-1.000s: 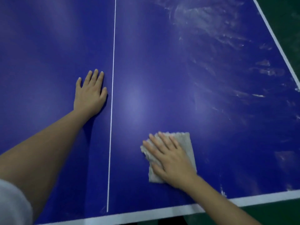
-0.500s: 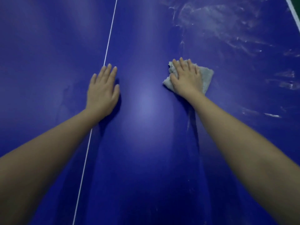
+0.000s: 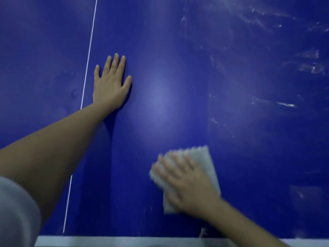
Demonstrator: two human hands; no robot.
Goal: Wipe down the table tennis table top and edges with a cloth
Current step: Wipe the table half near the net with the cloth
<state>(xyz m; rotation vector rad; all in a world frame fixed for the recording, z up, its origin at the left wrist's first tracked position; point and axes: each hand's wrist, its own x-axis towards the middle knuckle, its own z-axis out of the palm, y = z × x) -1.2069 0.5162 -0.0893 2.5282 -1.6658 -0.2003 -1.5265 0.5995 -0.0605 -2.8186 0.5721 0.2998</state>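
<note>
Wiping was judged unfinished: smears (image 3: 284,104) were left right of the centre line (image 3: 88,50); the cloth (image 3: 204,161) was pressed under the right hand (image 3: 187,186), fingers seemingly straight though blurred; the left hand (image 3: 110,84) was laid flat, fingers outstretched.

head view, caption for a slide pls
Right hand presses a pale cloth on the blue table top; left hand rests flat beside the white centre line.

One blue table (image 3: 178,50). Two hands: left hand (image 3: 110,84) and right hand (image 3: 187,182). One cloth (image 3: 204,157). One thin white line (image 3: 89,50). One white edge band (image 3: 124,241). One grey sleeve (image 3: 16,211). Pale smears (image 3: 284,104): many, too blurred to count.
</note>
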